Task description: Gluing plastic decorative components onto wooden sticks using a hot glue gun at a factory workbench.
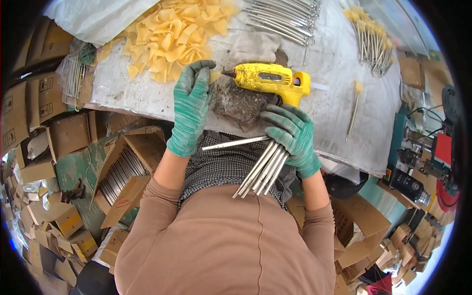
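Note:
My left hand (191, 105), in a green glove with darkened fingers, pinches a small yellow flexible piece (215, 76) near the nozzle of a yellow glue gun (265, 78). The gun lies on its side, a pale glue stick jutting from its back. Below its handle my right hand (292, 135), gloved alike, is closed round a bundle of thin metal tubes (263, 169). One tube (233, 143) sticks out of the bundle toward the left. Beyond my left hand spreads a heap of curled yellow pieces (177, 37).
Metal rods (282, 19) lie in rows at the table's far side. Rods with yellow tips (373, 44) are piled far right, and a single tipped rod (354, 110) lies nearer. An open carton of rods (123, 174) stands lower left. A machine (418, 147) stands at the right.

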`<action>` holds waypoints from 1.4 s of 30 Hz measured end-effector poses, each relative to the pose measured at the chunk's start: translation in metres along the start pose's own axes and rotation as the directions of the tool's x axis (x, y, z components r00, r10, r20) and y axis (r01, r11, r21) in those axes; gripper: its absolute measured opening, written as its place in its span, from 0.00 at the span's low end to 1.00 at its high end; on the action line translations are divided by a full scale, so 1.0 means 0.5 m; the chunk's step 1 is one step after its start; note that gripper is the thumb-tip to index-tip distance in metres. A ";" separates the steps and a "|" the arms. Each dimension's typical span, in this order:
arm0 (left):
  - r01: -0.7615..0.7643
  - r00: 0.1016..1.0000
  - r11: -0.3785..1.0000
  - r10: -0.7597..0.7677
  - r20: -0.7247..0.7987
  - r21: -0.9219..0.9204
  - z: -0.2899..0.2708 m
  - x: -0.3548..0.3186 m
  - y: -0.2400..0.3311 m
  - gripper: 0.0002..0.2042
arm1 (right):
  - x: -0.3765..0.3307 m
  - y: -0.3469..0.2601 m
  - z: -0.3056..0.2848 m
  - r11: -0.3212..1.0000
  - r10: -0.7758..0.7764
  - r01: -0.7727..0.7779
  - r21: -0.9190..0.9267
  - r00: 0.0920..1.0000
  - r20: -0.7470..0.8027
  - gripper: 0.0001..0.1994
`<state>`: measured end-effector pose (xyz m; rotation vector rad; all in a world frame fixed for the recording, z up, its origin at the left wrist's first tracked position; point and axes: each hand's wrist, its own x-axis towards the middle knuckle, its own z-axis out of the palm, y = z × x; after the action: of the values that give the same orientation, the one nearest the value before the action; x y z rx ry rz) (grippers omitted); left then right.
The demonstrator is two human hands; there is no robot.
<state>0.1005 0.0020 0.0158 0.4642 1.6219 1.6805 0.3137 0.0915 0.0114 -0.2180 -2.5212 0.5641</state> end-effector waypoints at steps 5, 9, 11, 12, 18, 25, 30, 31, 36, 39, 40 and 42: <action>-0.005 1.000 1.000 0.005 0.003 -0.017 0.000 0.002 -0.001 0.11 | 0.001 -0.004 -0.004 1.000 -0.006 0.006 -0.001 1.000 0.007 0.11; -0.049 0.999 0.998 0.049 -0.001 0.033 0.002 0.006 -0.001 0.11 | -0.009 -0.005 0.004 0.998 0.010 -0.010 -0.065 1.000 0.013 0.13; -0.043 0.999 0.998 0.044 -0.021 0.040 0.004 0.004 0.003 0.10 | -0.009 -0.006 0.008 0.999 0.041 -0.041 -0.033 0.999 -0.005 0.14; -0.047 0.999 0.999 0.048 -0.013 0.019 0.002 0.005 0.004 0.10 | -0.011 -0.005 0.009 0.999 0.044 -0.044 -0.030 0.999 -0.005 0.14; -0.086 0.996 0.996 0.087 -0.020 0.021 0.006 0.001 0.011 0.09 | -0.014 -0.003 0.006 0.998 0.049 -0.049 -0.026 0.999 -0.004 0.14; 0.023 0.999 1.000 -0.024 0.044 0.012 -0.019 -0.017 0.012 0.07 | -0.015 0.011 0.009 0.998 0.048 -0.041 0.037 0.982 -0.183 0.11; -0.030 0.993 0.993 0.017 0.114 0.115 -0.032 -0.019 -0.026 0.07 | -0.014 0.008 0.007 1.000 0.017 -0.017 0.001 0.984 -0.179 0.12; -0.031 0.994 0.993 0.018 0.111 0.117 -0.040 -0.013 -0.040 0.07 | -0.014 0.007 0.008 1.000 0.015 -0.015 0.004 0.984 -0.180 0.12; -0.284 0.905 0.196 0.377 0.195 0.939 -0.042 0.018 -0.022 0.07 | -0.011 0.006 0.008 0.999 0.014 -0.024 -0.044 0.977 -0.215 0.12; -0.226 0.972 0.881 0.230 0.042 0.415 -0.049 0.007 0.001 0.08 | -0.022 -0.028 0.011 0.984 0.174 -0.179 0.004 0.952 -0.252 0.14; 0.016 1.000 0.996 -0.016 0.000 0.088 -0.043 -0.003 0.011 0.09 | -0.021 -0.038 0.010 0.976 0.211 -0.215 0.011 0.945 -0.248 0.18; 0.083 0.995 0.996 -0.085 0.059 0.042 -0.053 -0.012 0.025 0.09 | -0.020 -0.059 0.010 0.965 0.247 -0.262 -0.033 0.940 -0.235 0.21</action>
<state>0.0826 -0.0198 0.0255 0.4564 1.6108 1.5602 0.3180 0.0604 0.0157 -0.6063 -2.3012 0.5249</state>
